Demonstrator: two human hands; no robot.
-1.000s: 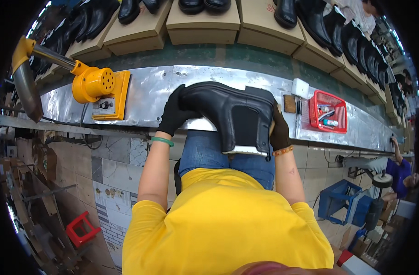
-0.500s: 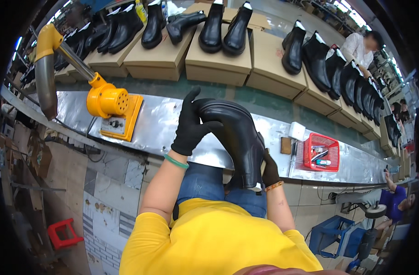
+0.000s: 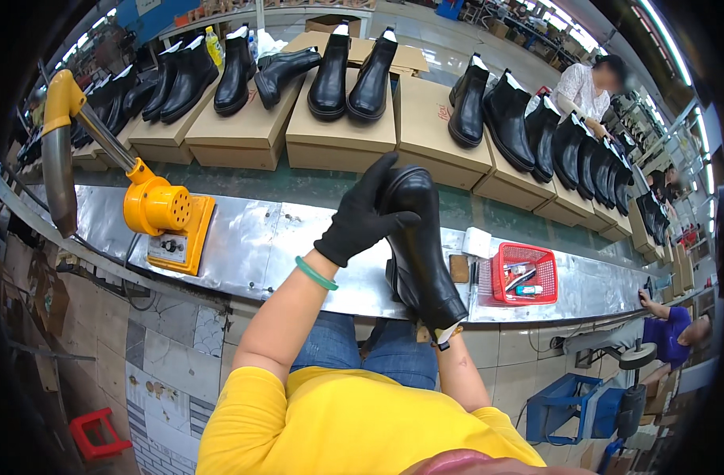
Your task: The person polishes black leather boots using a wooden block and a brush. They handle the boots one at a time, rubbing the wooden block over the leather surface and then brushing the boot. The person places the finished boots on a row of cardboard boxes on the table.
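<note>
Held black boot (image 3: 422, 253) above the near edge of the table (image 3: 303, 241), slanting lengthwise from far toe back rightward to shaft top. Spread left hand (image 3: 365, 215) beside toe; could not tell grip of right hand, nearer shaft, hidden behind boot.

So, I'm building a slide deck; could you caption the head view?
A black-gloved left hand spread at the toe of a glossy black ankle boot, at a silvery metal bench.
</note>
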